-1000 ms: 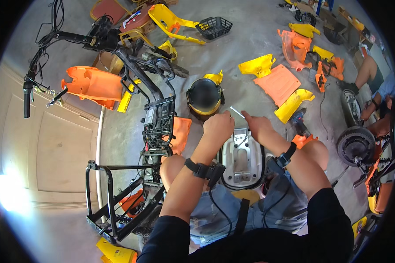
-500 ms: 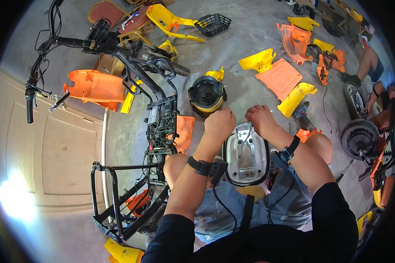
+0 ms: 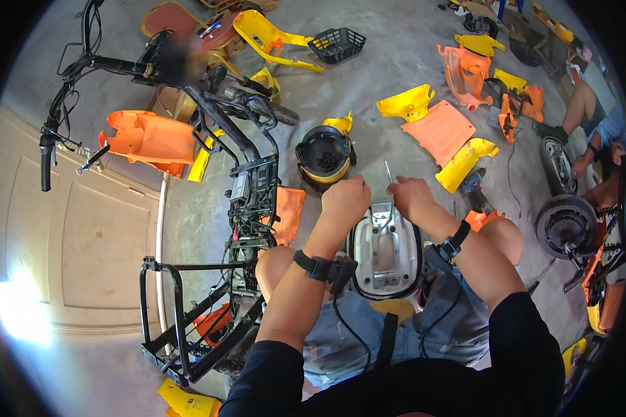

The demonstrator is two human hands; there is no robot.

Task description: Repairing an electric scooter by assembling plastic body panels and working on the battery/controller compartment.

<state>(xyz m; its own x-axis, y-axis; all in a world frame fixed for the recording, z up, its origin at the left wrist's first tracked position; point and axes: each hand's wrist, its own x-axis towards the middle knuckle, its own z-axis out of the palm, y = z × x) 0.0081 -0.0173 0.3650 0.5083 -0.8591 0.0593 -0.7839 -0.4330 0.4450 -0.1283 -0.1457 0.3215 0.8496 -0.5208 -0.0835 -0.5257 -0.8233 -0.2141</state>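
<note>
A scooter seat [image 3: 389, 255] lies upside down between my knees, its silvery underside and black rim facing up. A metal bracket [image 3: 380, 213] sits at its far end. My right hand [image 3: 412, 197] is just above that end, fingers pinched round a thin metal rod [image 3: 387, 171] that points away from me. To its left, my left hand [image 3: 348, 198] is closed beside the seat's far left corner; whatever it may hold is hidden by the fingers. Straight ahead of the left hand stands a round black-and-yellow container [image 3: 325, 154] with small dark pieces inside.
On my left stands a stripped scooter frame [image 3: 247, 187]. Orange panels [image 3: 439, 132] and yellow panels [image 3: 406, 103] lie ahead on the right, near a power drill [image 3: 475, 189]. A black basket [image 3: 336, 45] is farther off. Another person [image 3: 591, 125] works at far right by a wheel [image 3: 567, 226].
My right hand has come slightly toward me, and the thin metal rod now sticks out past its fingers. The left hand has shifted a little toward me and left, still closed.
</note>
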